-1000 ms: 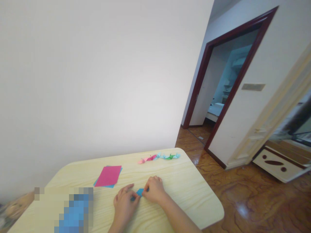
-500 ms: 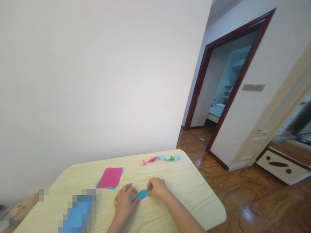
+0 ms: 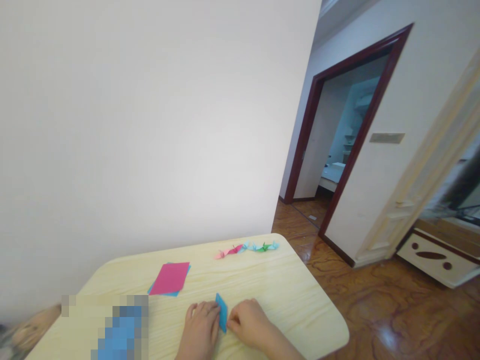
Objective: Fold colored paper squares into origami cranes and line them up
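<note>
A narrow folded piece of blue paper [image 3: 222, 312] stands between my hands on the pale wood-grain table [image 3: 285, 285]. My left hand [image 3: 200, 330] presses its fingertips against the paper's left side, and my right hand [image 3: 247, 320] touches its right side, so the two hold it between them. Its lower end is partly hidden by my fingers. Farther up the table, a pink sheet lies on a blue sheet in a small paper stack [image 3: 168, 279]. Several small origami cranes [image 3: 245, 249] in pink, pale blue and green form a row near the far edge.
A pixelated, blurred patch [image 3: 120, 330] covers the table's near left corner. A white wall [image 3: 150, 125] rises behind the table. To the right, the table edge drops to a glossy brown floor [image 3: 360, 300], with a dark-framed doorway [image 3: 318, 140] beyond.
The blue paper has turned from lying flat and sideways to a more upright, narrow shape. My right hand has moved slightly down and apart from the left. The view has shifted slightly.
</note>
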The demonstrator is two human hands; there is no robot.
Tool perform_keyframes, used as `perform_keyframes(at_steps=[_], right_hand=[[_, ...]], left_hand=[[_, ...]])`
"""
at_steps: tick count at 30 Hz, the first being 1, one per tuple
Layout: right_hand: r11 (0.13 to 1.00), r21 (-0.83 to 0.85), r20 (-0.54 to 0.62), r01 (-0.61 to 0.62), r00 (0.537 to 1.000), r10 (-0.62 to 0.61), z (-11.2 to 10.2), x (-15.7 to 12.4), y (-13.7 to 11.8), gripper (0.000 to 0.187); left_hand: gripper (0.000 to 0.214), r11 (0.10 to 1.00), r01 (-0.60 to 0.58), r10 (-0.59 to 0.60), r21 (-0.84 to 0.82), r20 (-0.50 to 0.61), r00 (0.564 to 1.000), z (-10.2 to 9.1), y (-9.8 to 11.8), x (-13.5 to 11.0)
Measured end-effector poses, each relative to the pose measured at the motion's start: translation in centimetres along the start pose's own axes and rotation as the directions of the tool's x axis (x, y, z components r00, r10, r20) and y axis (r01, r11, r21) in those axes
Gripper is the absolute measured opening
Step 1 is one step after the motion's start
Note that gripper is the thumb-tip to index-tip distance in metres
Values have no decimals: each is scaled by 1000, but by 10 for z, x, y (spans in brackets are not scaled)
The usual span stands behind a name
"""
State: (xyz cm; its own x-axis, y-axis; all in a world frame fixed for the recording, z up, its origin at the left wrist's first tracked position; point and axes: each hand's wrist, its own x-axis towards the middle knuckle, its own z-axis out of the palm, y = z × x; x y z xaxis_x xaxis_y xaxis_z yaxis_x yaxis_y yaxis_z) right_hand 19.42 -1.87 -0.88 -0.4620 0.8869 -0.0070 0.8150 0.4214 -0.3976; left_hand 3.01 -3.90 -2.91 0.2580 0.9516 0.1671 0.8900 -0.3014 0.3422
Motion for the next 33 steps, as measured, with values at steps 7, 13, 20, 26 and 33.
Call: perform_keyframes(at_steps=[7,13,20,26,33], right_hand=[[988,30,-61,153,987,-151,-3,17,20,22],[964,26,-31,263,964,-263,2,26,21,14],[958,-11,-42,288,957,-288,2,24,18,12],[974,-35,-55,224,973,-225,11,30,14,13],[977,-44,-21,208,978,-209,13,37,17,15]], left_hand=[[29,993,-90,95,-80,59,994,-1,-10,16],[20,981,-181,187,-74,71,980,-8,-16,22],[39,975,-201,209,-96,78,975,-12,-25,13],[30,985,-138,143,-103,37,989,-11,-21,10],[31,989,33,-32,-145,8,999,-1,-18,8]])
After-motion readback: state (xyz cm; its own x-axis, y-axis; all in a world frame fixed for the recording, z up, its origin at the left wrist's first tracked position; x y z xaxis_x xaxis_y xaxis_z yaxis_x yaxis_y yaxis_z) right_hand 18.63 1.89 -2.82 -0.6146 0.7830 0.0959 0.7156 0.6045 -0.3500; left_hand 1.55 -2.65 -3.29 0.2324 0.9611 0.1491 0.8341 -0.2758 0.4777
